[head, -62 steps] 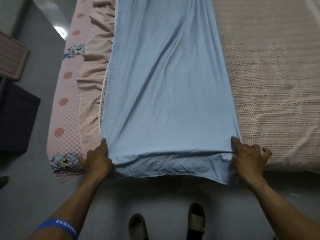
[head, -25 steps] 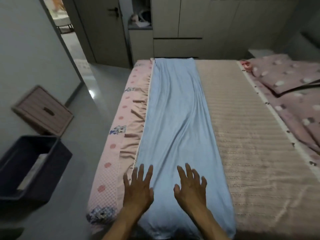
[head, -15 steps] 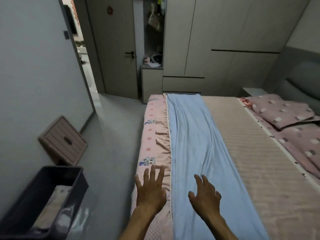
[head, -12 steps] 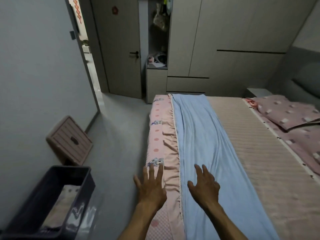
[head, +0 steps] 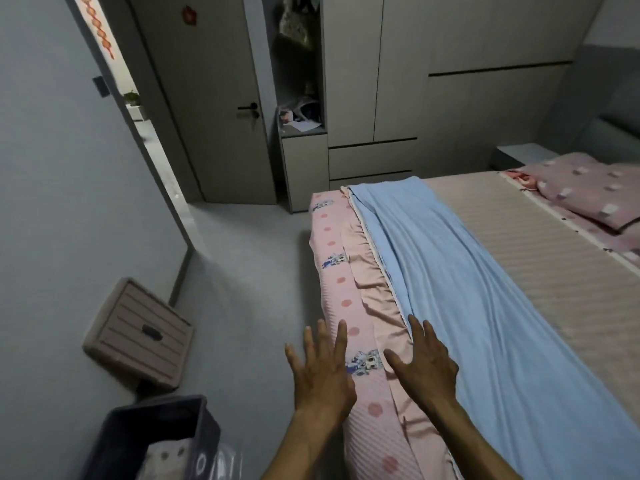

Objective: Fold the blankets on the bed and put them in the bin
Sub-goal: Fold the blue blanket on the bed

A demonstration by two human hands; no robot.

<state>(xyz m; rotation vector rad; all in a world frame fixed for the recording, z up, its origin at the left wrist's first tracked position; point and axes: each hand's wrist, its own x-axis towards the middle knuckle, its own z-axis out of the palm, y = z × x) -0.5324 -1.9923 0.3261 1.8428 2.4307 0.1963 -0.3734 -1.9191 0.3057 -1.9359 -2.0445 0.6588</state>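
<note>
Long folded light-blue blanket (head: 460, 306) lies lengthwise along the pink-sheeted bed (head: 346, 271). Left hand (head: 320, 372) and right hand (head: 427, 368) hover, fingers spread, holding nothing. Dark plastic bin (head: 162, 434) on grey floor (head: 242, 271), beside a pink slatted lid (head: 138, 332) leaning on the wall.

Single head view; high beside bed (head: 332, 271) edge; faces forward-down along it toward wardrobe (head: 398, 81).

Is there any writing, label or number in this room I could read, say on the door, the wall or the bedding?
No text can be read.
Red sticker on the door: too small and blurred to read.
Red hanging decoration in the doorway: only a string of shapes shows.
Cartoon prints on the pink bed cover: pictures, any lettering blurred.
Papers on the shelf: too small to read.
</note>
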